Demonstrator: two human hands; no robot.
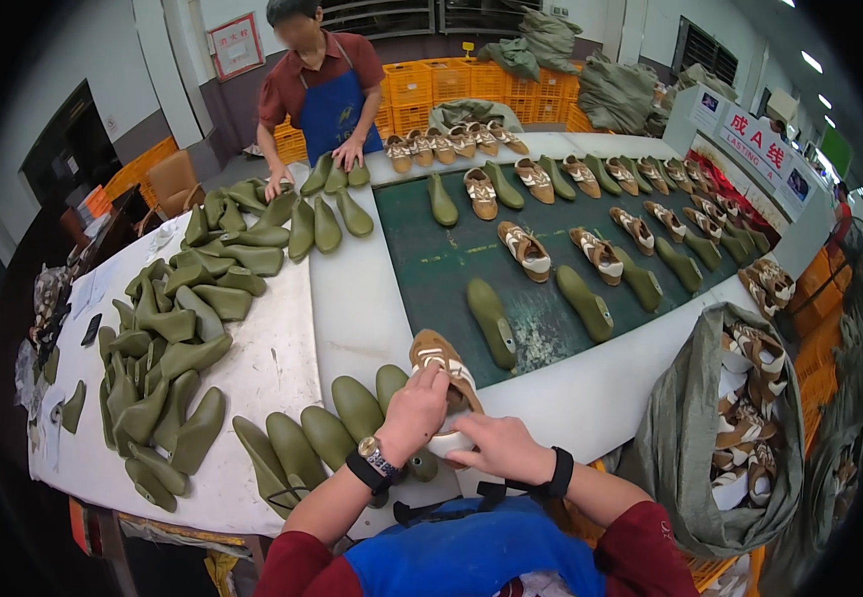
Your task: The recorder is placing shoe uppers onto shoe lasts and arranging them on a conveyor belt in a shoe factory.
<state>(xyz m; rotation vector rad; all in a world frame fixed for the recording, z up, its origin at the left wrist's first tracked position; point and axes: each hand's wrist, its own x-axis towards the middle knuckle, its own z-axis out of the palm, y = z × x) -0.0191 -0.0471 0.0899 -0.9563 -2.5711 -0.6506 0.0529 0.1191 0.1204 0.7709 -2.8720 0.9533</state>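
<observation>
A brown suede sneaker [429,346] with white stripes and laces is held between my two hands at the table's near edge, toe pointing away. My left hand [415,410] is closed over its upper at the laces. At the heel end my right hand [504,448] grips the pale collar and back of the same shoe. The inside of the shoe is mostly hidden by my fingers. Close to my left forearm, a row of green shoe lasts [297,446] lies along the white tabletop, some partly covered by my wrist.
Beyond my hands, a green conveyor belt [429,261] carries rows of sneakers and lasts. A pile of lasts [168,323] covers the left table. Across it a co-worker [327,90] handles lasts. At right stands a grey sack [665,453] of sneakers; orange crates [431,82] line the back.
</observation>
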